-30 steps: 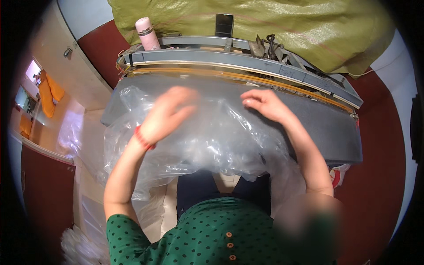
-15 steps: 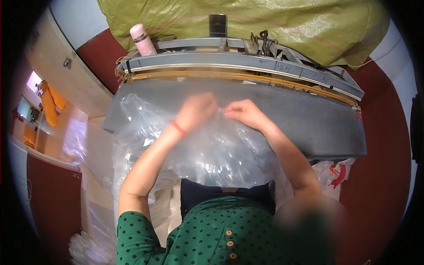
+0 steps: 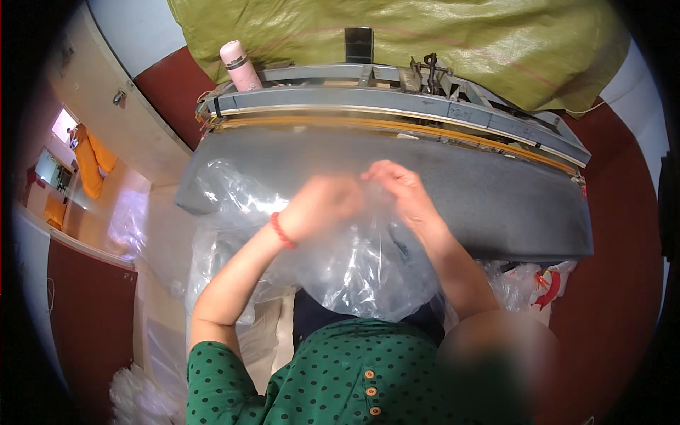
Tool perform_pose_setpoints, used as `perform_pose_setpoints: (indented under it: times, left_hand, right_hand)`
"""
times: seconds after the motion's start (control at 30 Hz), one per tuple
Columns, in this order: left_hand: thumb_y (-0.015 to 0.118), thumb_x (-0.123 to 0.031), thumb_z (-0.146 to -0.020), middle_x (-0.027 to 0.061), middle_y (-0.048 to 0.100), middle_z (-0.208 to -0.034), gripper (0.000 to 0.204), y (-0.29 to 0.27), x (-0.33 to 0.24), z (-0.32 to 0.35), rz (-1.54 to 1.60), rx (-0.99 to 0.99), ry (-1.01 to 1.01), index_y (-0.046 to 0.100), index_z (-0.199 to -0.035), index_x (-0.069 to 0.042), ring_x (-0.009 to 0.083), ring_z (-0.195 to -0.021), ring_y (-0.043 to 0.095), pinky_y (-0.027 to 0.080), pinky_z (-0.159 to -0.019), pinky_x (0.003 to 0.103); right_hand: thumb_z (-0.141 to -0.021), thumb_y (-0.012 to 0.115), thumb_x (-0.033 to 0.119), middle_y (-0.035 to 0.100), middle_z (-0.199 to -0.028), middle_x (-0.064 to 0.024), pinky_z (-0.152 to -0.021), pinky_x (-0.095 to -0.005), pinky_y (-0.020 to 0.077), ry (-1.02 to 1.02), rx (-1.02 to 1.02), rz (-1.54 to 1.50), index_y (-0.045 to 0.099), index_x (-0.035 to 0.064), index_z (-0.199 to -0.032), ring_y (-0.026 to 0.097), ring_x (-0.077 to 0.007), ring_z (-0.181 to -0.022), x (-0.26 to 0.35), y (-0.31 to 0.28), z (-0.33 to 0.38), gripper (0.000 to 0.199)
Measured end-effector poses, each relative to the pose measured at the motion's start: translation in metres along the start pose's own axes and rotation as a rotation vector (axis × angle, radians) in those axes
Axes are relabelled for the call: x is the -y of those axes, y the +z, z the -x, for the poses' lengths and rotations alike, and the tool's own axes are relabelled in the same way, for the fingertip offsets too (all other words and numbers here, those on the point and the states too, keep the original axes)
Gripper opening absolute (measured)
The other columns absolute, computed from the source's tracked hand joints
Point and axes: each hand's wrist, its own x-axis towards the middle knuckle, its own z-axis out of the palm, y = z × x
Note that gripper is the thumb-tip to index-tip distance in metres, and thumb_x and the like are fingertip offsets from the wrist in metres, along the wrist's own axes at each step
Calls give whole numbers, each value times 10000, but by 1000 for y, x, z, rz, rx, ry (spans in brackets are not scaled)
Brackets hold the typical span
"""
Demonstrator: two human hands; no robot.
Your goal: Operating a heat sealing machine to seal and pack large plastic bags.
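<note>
Nearest the body, below both hands, the clear plastic sheet (image 3: pixel 368 273) hung in a rounded bulge before the dark trousers (image 3: pixel 312 315); its loose weight could have dragged it down into the lap, since it looked thin and slippery. Farther up, the left hand (image 3: pixel 328 205) was blurred over the sheet, and whether it gripped any could not be told. Just beside it, the right hand (image 3: pixel 405 195) had finger and thumb bent together near the plastic, but a firm pinch could not be made out. A weak hold could have let the edge slip; a hard tug between them could have torn it. Beyond the hands, past the grey table (image 3: pixel 496 191), the metal rail (image 3: pixel 404 103) could have snagged plastic pulled too far up. Compared with one second earlier, the hands had come from well apart to nearly together, and the sheet below them had narrowed.
</note>
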Motion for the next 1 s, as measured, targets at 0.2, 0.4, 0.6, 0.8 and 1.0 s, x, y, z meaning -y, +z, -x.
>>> perform_pose_setpoints:
  times: [0.2,0.4,0.6,0.8,1.0]
  left_hand:
    - [547,-18,-758,15,599,-818,194,-5,-2,65,525,663,96,596,-946,-23,77,-724,528,438,-672,234]
    - [493,-39,-750,49,600,-759,212,5,96,196,307,954,-571,602,-931,-51,119,-655,540,448,-639,250]
    - [577,-142,-704,66,619,-794,402,-88,242,293,-343,933,-1146,558,-1106,-126,142,-726,595,493,-540,296]
    - [530,-233,-750,195,587,-966,272,-349,230,218,-1201,238,-1201,622,-933,-55,305,-917,569,441,-770,421]
    - [579,-64,-739,103,557,-998,305,-260,137,90,-780,-1099,470,534,-1040,-49,225,-889,541,416,-785,340]
  right_hand:
    - [-832,499,170,458,-703,38,-530,-220,375,-332,-648,31,509,111,-896,433,-64,-597,11,-130,63,87]
    - [-846,461,214,563,-1022,-81,-832,-312,415,-370,-1556,884,546,4,-1062,523,-196,-941,85,-330,280,313]
    - [-852,483,220,567,-1073,-133,-875,-289,397,-326,-1928,1161,561,-21,-1047,531,-203,-987,144,-406,450,320]
    - [-849,482,239,578,-1053,-102,-864,-285,385,-315,-1652,897,564,4,-1060,528,-178,-962,126,-479,346,326]
    - [-865,462,304,597,-869,-108,-744,-306,405,-117,-1613,1313,564,-8,-965,515,-184,-786,115,-488,295,343]
